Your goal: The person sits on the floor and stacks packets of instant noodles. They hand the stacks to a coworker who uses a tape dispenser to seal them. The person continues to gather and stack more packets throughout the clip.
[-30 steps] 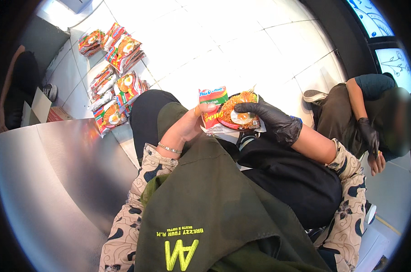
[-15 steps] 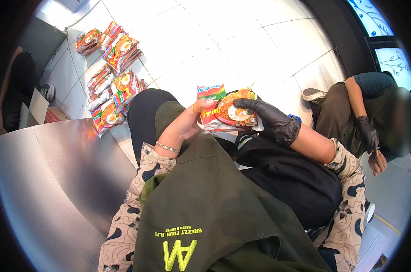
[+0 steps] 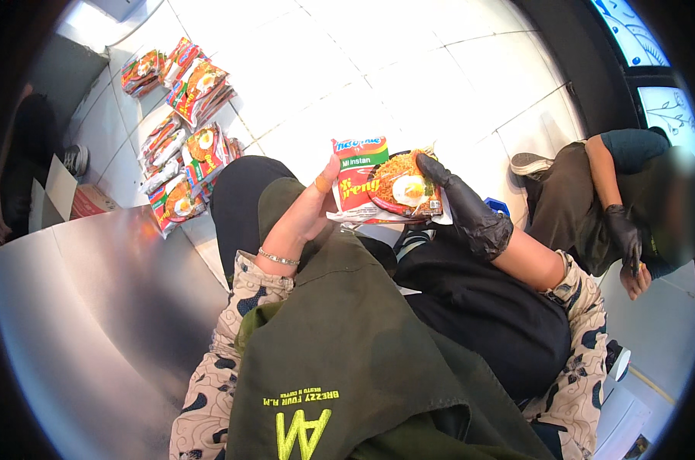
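I hold a red, white and green instant noodle pack with a noodle-and-egg picture (image 3: 386, 184) level above my lap, apparently with more packs stacked under it. My bare left hand (image 3: 313, 199) grips its left side, thumb along the edge; some fingers are hidden. My right hand (image 3: 470, 211), in a black glove, grips the right side with its thumb at the upper corner. At the left on the tiled floor lie several piles of similar packs (image 3: 198, 88), beside my left knee.
A co-worker (image 3: 562, 207) sits at the right, a gloved hand lowered, beside dark-framed panels. Another person's dark-clad leg (image 3: 33, 130) is at the far left near an open carton (image 3: 94, 201). A curved metal surface (image 3: 71, 307) fills the lower left. A small blue object (image 3: 497, 205) lies behind my right hand.
My thumbs have shifted outward to the pack's edges, the right one off the egg picture, uncovering more of the front. The held pack has moved slightly left.
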{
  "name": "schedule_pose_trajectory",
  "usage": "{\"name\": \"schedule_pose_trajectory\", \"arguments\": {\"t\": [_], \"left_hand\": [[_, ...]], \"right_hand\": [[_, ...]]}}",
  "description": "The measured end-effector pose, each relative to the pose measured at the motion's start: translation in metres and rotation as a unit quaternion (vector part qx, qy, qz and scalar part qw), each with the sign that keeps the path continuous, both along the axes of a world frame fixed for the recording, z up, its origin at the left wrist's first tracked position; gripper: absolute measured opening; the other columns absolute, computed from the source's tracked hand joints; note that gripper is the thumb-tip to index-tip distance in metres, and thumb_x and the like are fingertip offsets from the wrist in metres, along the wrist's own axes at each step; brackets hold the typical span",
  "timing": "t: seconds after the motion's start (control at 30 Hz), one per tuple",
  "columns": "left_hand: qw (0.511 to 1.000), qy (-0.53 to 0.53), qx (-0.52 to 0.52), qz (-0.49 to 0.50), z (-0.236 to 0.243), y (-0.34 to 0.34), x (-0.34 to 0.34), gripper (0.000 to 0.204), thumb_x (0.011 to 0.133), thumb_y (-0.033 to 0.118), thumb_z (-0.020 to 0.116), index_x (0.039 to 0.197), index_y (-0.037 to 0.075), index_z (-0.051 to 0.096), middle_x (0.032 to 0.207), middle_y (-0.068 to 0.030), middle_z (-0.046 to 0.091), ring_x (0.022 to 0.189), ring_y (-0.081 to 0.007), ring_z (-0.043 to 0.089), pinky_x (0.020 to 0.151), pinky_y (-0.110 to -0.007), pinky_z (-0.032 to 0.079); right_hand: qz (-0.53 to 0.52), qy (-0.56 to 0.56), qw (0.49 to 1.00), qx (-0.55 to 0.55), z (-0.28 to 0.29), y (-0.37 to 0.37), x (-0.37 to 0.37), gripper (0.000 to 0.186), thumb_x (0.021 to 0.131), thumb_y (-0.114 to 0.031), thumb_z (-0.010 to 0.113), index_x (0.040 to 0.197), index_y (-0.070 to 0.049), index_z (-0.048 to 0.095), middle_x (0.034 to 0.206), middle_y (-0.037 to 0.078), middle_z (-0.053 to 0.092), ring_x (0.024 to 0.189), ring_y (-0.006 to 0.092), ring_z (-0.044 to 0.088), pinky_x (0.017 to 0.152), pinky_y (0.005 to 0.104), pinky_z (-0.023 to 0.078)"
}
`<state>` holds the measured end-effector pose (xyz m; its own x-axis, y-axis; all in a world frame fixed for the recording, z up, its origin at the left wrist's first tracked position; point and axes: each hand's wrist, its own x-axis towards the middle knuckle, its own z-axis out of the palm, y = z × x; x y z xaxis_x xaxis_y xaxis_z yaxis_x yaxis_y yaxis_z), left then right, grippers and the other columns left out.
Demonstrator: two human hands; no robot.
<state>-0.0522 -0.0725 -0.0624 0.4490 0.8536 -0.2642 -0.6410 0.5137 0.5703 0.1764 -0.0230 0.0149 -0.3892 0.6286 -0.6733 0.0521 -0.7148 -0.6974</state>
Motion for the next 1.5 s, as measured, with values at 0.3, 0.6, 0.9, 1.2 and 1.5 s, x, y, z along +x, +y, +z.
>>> {"name": "schedule_pose_trajectory", "arguments": {"t": [0.3,0.6,0.9,1.2,1.5], "left_hand": [[1.000,0.006,-0.028,0.008,-0.008,0.008,0.011,0.074,0.099,0.060,0.042,0.146,0.003,0.037,0.139,-0.0151,0.054,0.124,-0.0226,0.057,0.103,-0.039,0.050],[0.997,0.005,-0.032,0.069,-0.008,0.013,0.006,0.074,0.097,0.061,0.046,0.143,0.004,0.041,0.138,-0.0147,0.055,0.123,-0.0227,0.058,0.102,-0.039,0.050],[0.998,0.009,-0.043,0.041,-0.008,0.010,0.006,0.073,0.098,0.059,0.047,0.146,0.004,0.038,0.140,-0.0144,0.053,0.124,-0.0226,0.057,0.102,-0.039,0.050],[0.998,0.010,-0.045,0.031,-0.006,0.011,0.007,0.072,0.098,0.057,0.047,0.147,0.005,0.036,0.140,-0.0151,0.052,0.125,-0.0222,0.056,0.104,-0.038,0.049],[0.999,0.005,-0.042,0.034,-0.003,0.012,0.008,0.072,0.098,0.057,0.048,0.146,0.005,0.036,0.141,-0.0154,0.051,0.125,-0.0220,0.056,0.103,-0.038,0.049]], "right_hand": [[-0.039,-0.008,0.998,-0.052,-0.004,0.003,0.001,0.054,0.094,-0.056,0.055,0.121,-0.009,0.057,0.096,0.006,0.070,0.070,0.0114,0.067,0.056,0.0252,0.054],[-0.087,0.038,0.992,-0.086,0.002,0.008,-0.014,0.043,0.097,-0.039,0.058,0.123,-0.004,0.055,0.101,0.011,0.070,0.074,0.0175,0.071,0.054,0.0305,0.059],[-0.041,0.021,0.997,-0.065,0.008,0.008,-0.010,0.048,0.095,-0.050,0.058,0.119,-0.008,0.058,0.093,0.005,0.070,0.067,0.0102,0.067,0.053,0.0233,0.052],[-0.082,-0.002,0.994,-0.074,0.008,0.006,-0.011,0.047,0.095,-0.047,0.059,0.118,-0.006,0.057,0.094,0.007,0.071,0.066,0.0116,0.068,0.051,0.0251,0.052],[-0.068,0.009,0.995,-0.074,0.009,0.007,-0.008,0.046,0.095,-0.045,0.059,0.119,-0.007,0.057,0.093,0.006,0.071,0.068,0.0103,0.068,0.052,0.0231,0.053]]}}
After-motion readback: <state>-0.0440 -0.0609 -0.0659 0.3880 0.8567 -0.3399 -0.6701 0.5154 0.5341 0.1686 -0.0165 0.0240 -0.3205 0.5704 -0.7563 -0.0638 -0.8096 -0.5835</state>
